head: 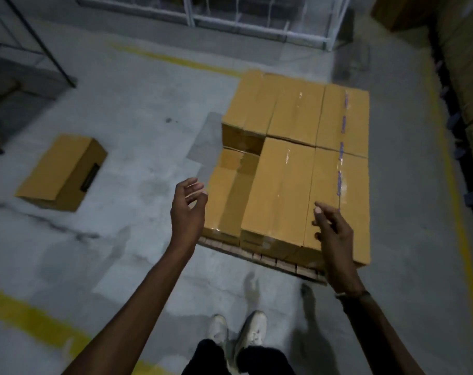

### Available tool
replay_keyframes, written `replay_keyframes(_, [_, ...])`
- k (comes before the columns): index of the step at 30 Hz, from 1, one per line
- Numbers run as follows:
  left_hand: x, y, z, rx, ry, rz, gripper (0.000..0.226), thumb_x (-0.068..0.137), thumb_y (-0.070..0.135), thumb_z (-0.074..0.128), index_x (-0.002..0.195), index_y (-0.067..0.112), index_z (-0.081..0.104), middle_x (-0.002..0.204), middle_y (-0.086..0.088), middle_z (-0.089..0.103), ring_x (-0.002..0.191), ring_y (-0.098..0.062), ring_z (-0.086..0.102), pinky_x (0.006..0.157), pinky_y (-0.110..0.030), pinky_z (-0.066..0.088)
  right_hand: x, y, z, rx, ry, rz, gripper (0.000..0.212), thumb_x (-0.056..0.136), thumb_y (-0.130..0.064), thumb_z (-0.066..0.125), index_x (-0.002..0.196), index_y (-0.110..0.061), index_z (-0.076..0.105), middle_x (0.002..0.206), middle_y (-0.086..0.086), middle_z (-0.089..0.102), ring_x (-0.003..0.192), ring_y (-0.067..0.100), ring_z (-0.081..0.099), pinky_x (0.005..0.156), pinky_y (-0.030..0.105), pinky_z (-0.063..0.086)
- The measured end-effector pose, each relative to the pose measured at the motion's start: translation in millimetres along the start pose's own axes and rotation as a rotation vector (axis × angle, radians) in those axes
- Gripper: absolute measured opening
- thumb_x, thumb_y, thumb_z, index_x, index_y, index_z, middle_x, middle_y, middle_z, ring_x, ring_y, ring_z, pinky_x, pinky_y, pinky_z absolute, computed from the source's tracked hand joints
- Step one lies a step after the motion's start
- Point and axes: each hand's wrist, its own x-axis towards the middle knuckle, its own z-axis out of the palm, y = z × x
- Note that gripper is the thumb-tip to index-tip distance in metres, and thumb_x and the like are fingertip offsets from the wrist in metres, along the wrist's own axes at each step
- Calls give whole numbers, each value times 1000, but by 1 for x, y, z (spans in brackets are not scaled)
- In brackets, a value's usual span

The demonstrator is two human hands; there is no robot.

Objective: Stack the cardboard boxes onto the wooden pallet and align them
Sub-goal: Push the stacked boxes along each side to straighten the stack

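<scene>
Several brown cardboard boxes are stacked on a low wooden pallet ahead of me. The near-left spot of the top layer is a gap showing a lower box. One more cardboard box lies alone on the floor to the left. My left hand hovers beside the stack's near-left corner, fingers loosely curled and holding nothing. My right hand hangs in front of the stack's near edge, fingers relaxed, also holding nothing.
The floor is grey concrete with yellow lines. A dark metal rack leg stands at the far left, a white wire cage at the back, and tall stacked cartons along the right. My feet stand just short of the pallet.
</scene>
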Motion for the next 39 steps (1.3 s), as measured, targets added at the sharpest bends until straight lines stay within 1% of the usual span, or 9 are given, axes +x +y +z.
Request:
replay_keyframes(3, [-22,32,-43,-25,67,-15,29,103,11,65,130,23,60,123,5,69,109,-7,68,98,-42,58,-24,-30,36,-5,-129,1,21,104,-34,64,123,-30,73,119,-8,73,96,5,68,83,34,52])
replay_keyframes(6, [-43,50,-88,-57,150,-28,29,103,11,65,130,21,60,124,5,69,112,-13,68,87,-35,60,-50,-54,74,-3,-276,-14,19,104,-33,65,120,-29,75,119,-7,74,104,12,69,84,31,52])
replay_keyframes(11, [-65,54,-163,-133,330,-60,28,102,11,65,128,22,61,124,2,70,110,-17,70,78,-30,58,-82,-79,136,-36,-491,-19,21,103,-37,65,120,-32,76,118,-16,74,112,13,68,93,34,54])
replay_keyframes(14, [-68,52,-210,-188,429,-85,26,101,9,66,124,22,64,121,0,71,108,-20,70,76,-31,57,-99,-90,179,-60,-571,-31,19,104,-32,65,119,-30,76,119,-10,73,108,17,69,85,31,54])
replay_keyframes(20, [-60,45,-314,-274,577,-98,24,100,5,64,121,18,64,118,-2,72,107,-27,71,77,-36,56,-138,-111,281,-53,-666,-7,23,103,-36,65,120,-27,76,120,-3,72,101,15,69,80,31,50])
replay_keyframes(26, [-40,34,-406,-308,663,-94,21,103,8,62,122,15,64,118,-4,72,97,-17,72,73,-31,56,-179,-118,383,-69,-748,-37,21,104,-36,65,120,-29,75,117,-7,72,94,6,70,82,37,54])
replay_keyframes(32, [-14,24,-485,-356,728,-112,19,102,7,62,118,17,65,116,-4,72,97,-17,72,75,-34,55,-203,-123,460,-117,-786,-65,16,102,-34,67,112,-29,78,108,-5,75,92,12,70,79,37,54])
replay_keyframes(36, [9,10,-539,-361,787,-116,15,104,10,62,116,18,66,116,-4,72,92,-10,74,73,-32,55,-208,-125,516,-143,-808,-50,16,102,-35,67,111,-29,78,107,-7,75,94,17,70,79,38,53])
replay_keyframes(39, [35,-1,-586,-368,819,-123,11,104,14,64,112,22,66,115,-3,72,95,-14,73,74,-31,55,-204,-127,571,-141,-809,-23,15,103,-34,67,110,-27,79,107,-6,75,90,15,69,78,37,51])
